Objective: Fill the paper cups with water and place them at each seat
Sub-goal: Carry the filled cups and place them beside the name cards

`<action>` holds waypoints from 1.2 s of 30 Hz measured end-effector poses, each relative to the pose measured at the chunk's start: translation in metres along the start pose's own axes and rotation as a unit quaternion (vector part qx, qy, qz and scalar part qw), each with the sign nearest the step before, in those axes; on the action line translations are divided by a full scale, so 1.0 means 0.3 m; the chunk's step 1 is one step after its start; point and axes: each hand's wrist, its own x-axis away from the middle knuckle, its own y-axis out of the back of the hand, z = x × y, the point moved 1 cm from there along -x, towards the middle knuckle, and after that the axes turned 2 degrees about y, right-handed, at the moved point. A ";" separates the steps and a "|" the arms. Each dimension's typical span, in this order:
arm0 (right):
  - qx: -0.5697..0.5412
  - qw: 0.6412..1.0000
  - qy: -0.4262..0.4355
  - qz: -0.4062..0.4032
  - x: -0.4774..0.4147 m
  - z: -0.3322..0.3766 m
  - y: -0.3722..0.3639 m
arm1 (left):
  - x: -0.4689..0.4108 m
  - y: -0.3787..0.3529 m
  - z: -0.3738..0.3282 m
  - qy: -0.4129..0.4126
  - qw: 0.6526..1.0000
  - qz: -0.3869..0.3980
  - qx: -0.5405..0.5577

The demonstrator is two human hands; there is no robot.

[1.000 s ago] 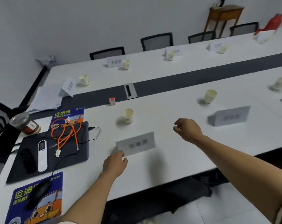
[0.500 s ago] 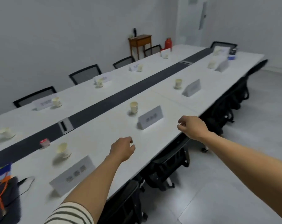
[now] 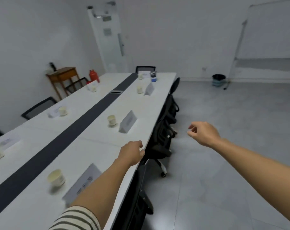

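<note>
Two empty hands: L hand [image 3: 131,152] over table [image 3: 94,145] edge, R hand [image 3: 204,136] over floor [image 3: 224,183].

The table [image 3: 97,143] is white with a dark grey strip [image 3: 64,140] along its middle, and the paper cups [image 3: 56,177] are cream. The chairs [image 3: 162,138] are black, the flask [image 3: 92,75] red, the side table [image 3: 64,75] brown and the floor [image 3: 224,163] pale grey. The sleeve [image 3: 74,219] has olive and white stripes.

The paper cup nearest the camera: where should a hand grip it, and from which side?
Probably round the side wall of the nearest paper cup, below the rim. It stands upright, mouth open, so a top pinch could crush it. The name card stands between it and the table edge, so the left hand should come in beside the card, from the near side.
</note>
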 end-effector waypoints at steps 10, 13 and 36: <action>0.029 0.987 -0.141 -0.068 -0.346 -0.645 0.245 | -0.691 -0.114 -0.624 -0.149 0.988 0.037 -0.020; 0.029 0.984 -0.159 -0.078 -0.511 -0.864 0.312 | -0.908 -0.169 -0.835 -0.171 0.984 0.038 -0.011; 0.015 0.983 -0.168 -0.073 -2.149 -1.768 0.594 | -2.661 -0.208 -1.659 -0.178 0.983 0.043 -0.031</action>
